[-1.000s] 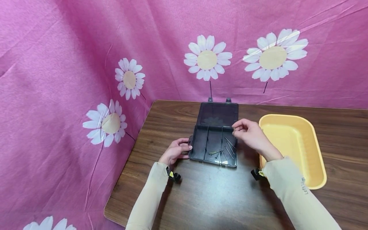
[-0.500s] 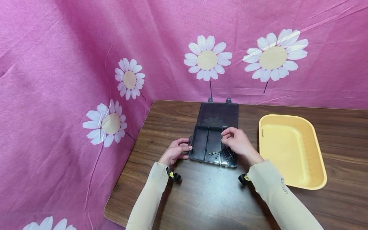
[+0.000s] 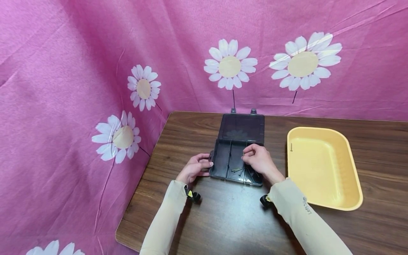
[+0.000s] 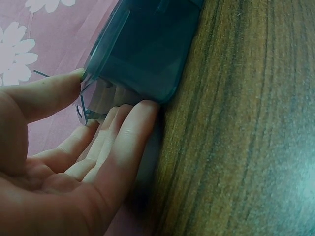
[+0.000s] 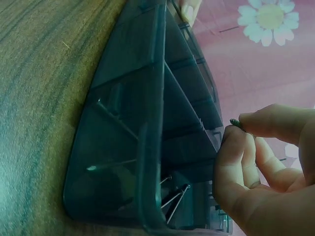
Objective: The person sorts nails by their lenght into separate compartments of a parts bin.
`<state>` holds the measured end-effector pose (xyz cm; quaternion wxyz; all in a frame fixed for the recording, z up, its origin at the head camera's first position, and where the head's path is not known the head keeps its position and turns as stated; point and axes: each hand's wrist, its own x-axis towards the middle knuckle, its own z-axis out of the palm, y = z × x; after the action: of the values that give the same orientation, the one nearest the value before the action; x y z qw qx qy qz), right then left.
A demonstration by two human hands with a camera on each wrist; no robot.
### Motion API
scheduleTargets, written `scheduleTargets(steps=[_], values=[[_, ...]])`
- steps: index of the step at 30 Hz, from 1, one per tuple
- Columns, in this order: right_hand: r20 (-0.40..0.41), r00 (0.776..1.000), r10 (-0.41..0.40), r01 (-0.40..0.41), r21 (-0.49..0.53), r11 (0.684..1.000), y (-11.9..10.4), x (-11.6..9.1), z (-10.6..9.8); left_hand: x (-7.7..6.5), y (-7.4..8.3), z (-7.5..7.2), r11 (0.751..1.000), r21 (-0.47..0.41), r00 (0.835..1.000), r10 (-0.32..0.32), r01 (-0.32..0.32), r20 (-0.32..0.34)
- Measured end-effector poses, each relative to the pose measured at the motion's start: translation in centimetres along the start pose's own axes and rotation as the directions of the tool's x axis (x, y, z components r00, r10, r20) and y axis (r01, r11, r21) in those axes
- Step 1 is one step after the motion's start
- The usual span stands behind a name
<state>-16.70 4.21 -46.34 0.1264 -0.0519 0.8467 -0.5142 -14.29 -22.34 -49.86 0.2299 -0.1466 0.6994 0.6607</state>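
Observation:
A dark see-through compartment box (image 3: 221,161) lies on the table with its lid (image 3: 242,125) folded back. My left hand (image 3: 193,167) holds the box's left end; in the left wrist view the thumb is on the upper edge, the fingers against the side. My right hand (image 3: 259,160) is over the divider between the middle and right compartments. Between its thumb and index finger it pinches a small screw (image 5: 235,122), its threaded tip showing. Several brass-coloured screws (image 3: 236,170) lie in the middle compartment. Thin nails (image 5: 115,118) lie in the right one, partly hidden by the right hand.
A yellow tub (image 3: 313,170) stands right of the box, with a short dark mark on its inner left wall. Everything rests on a brown wooden table (image 3: 223,219). A pink cloth (image 3: 185,53) with daisies hangs behind and at the left.
The right hand has moved left and toward me, from the box's back right corner to over the inner divider, still pinching the screw. The left hand has stayed put.

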Motion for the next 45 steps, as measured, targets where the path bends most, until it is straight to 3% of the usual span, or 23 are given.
scheduleTargets(steps=[11, 22, 33, 45], values=[[0.008, 1.0, 0.029, -0.029, -0.008, 1.0, -0.2, 0.1, -0.2, -0.1, 0.3, 0.2, 1.0, -0.023, 1.0, -0.001, 0.001, 0.005], [-0.005, 1.0, 0.015, -0.015, -0.028, 1.0, -1.0, 0.0, -1.8, 0.0, 0.4, 0.2, 1.0, -0.026, 1.0, 0.002, -0.002, 0.002], [-0.115, 0.993, -0.038, 0.031, -0.058, 0.998, -2.6, -0.3, -5.0, 0.1, 0.3, 0.1, 1.0, -0.029, 1.0, -0.002, 0.002, 0.001], [-0.19, 0.98, -0.066, 0.059, -0.042, 0.997, -2.7, -0.7, -9.0, -0.2, 0.2, 0.1, 1.0, -0.03, 1.0, -0.004, 0.004, 0.006]])
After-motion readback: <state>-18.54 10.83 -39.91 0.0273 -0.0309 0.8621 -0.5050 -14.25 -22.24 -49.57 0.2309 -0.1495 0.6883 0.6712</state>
